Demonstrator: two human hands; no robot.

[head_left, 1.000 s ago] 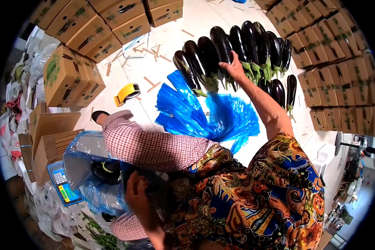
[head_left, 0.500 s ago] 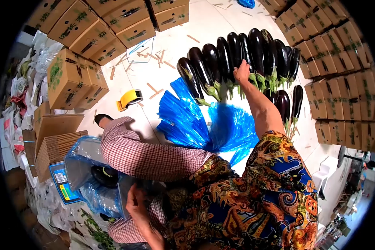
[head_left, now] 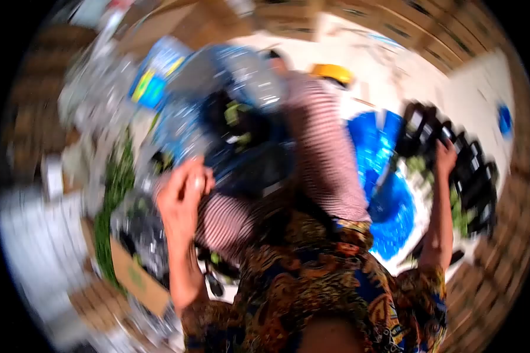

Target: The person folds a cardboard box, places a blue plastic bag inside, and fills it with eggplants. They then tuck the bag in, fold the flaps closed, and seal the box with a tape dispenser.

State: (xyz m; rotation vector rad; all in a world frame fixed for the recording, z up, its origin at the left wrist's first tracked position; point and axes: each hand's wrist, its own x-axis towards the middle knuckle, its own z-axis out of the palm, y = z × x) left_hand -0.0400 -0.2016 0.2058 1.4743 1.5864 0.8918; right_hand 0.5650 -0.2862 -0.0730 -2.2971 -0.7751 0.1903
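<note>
Everything is smeared by motion, so fine detail is lost. Nearest the camera is the person's patterned shirt (head_left: pixel 312 282), with a checked trouser knee (head_left: pixel 324 147) rising beyond it. The left hand (head_left: pixel 179 197) is raised with its fingers (head_left: pixel 195 181) curled inward, their tips just short of the lower edge of a clear plastic bag (head_left: pixel 241 76); the blur hides whether they pinch anything. Below and outside those fingers lie a cardboard flap (head_left: pixel 132 276) and some green leaves (head_left: pixel 115 182). The right hand (head_left: pixel 444 157) is stretched out with its fingers laid on a row of dark eggplants (head_left: pixel 477 188), which spread beyond and to either side of the fingertips; I cannot tell if they are apart or clasped round one. Blue plastic sheets (head_left: pixel 388 200) lie just inside that wrist. Beyond the left fingers, past the bag, sits a blue scale (head_left: pixel 150 88), and farther off is a yellow tape dispenser (head_left: pixel 333 72).
</note>
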